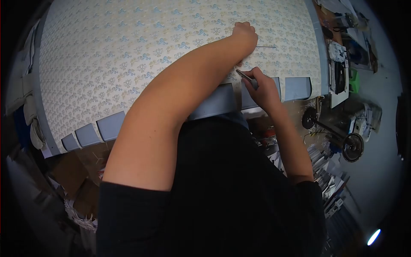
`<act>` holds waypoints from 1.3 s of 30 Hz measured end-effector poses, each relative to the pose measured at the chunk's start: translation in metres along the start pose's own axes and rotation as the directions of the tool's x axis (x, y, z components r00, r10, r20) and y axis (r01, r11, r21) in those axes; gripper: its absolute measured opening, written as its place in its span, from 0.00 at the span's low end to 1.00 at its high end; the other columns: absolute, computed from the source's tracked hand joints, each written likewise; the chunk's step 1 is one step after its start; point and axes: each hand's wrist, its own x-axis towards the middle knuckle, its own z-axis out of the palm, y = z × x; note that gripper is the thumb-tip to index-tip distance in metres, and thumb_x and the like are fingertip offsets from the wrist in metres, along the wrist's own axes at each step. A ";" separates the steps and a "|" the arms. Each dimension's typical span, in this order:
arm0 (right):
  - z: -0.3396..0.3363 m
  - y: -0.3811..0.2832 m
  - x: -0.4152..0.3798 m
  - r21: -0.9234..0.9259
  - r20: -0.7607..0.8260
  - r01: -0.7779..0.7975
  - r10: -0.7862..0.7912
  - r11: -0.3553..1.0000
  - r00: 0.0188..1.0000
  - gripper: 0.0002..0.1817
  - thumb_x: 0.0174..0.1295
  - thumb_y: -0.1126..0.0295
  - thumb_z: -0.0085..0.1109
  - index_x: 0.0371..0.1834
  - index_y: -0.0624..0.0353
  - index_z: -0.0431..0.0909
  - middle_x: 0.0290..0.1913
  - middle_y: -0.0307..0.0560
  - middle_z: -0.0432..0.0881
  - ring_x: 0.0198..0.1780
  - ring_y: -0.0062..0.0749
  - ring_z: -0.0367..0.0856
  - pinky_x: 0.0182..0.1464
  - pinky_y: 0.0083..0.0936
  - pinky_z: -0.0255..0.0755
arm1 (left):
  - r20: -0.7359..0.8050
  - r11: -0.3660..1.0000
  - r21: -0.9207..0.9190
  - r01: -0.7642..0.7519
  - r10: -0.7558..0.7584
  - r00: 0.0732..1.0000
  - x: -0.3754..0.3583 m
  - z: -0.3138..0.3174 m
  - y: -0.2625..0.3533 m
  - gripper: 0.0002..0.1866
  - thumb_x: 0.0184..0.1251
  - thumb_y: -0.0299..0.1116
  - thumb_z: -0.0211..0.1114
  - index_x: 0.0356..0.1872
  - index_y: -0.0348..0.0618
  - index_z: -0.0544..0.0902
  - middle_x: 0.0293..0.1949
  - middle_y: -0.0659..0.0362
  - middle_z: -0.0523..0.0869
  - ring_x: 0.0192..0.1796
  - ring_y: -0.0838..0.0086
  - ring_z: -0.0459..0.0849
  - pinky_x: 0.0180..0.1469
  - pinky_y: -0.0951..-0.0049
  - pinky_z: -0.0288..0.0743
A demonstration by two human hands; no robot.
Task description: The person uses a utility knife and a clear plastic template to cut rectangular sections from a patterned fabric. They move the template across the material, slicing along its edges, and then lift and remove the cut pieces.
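A pale patterned sheet (107,55) with small blue and beige motifs covers the table. My left hand (245,36) rests on it with curled fingers, its arm reaching across in front of me; what it holds, if anything, is hidden. A thin dark line (266,46) shows on the sheet just right of that hand. Nearer to me, my right hand (263,91) is closed around a slim metal tool (246,76), whose tip points up and left at the sheet, close to the left wrist.
Rectangular cutouts along the sheet's near edge show the grey-blue tabletop (297,88). A cardboard box (70,173) lies below at left. On the right are a black wheel-like part (353,147), a green object (354,81) and a cluttered side bench (338,55).
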 end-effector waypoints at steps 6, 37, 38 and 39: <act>0.002 0.000 0.001 -0.039 -0.001 0.020 -0.020 0.999 1.000 0.10 0.69 0.72 0.67 0.47 0.61 0.78 0.43 0.57 0.89 0.44 0.60 0.87 0.42 0.42 0.79 | 0.149 0.993 -0.107 0.057 -0.041 0.988 0.004 -0.017 0.003 0.57 0.20 0.44 0.96 0.66 0.42 0.84 0.68 0.52 0.81 0.74 0.54 0.74 0.70 0.39 0.71; 0.050 -0.028 0.023 0.006 -0.374 -0.130 0.123 0.991 0.919 0.12 0.65 0.71 0.67 0.42 0.62 0.73 0.33 0.65 0.85 0.39 0.67 0.85 0.41 0.53 0.77 | 0.230 1.000 -0.028 -0.008 0.014 0.973 0.017 -0.012 0.001 0.54 0.27 0.43 0.96 0.67 0.49 0.83 0.73 0.52 0.77 0.78 0.51 0.70 0.75 0.33 0.66; 0.052 -0.031 0.025 0.008 -0.382 -0.132 0.125 0.991 0.916 0.12 0.65 0.71 0.67 0.42 0.62 0.73 0.33 0.65 0.85 0.39 0.67 0.85 0.41 0.53 0.77 | 0.222 0.999 -0.039 0.003 0.006 0.975 0.017 -0.012 0.002 0.51 0.30 0.41 0.95 0.67 0.49 0.84 0.73 0.53 0.76 0.77 0.50 0.70 0.73 0.33 0.68; 0.053 -0.033 0.027 -0.006 -0.390 -0.169 0.153 0.986 0.908 0.12 0.64 0.71 0.68 0.41 0.63 0.74 0.34 0.63 0.86 0.39 0.65 0.86 0.41 0.49 0.78 | 0.211 0.999 -0.051 0.014 -0.003 0.977 0.018 -0.012 0.002 0.49 0.33 0.38 0.93 0.66 0.48 0.84 0.73 0.53 0.76 0.77 0.49 0.71 0.71 0.32 0.70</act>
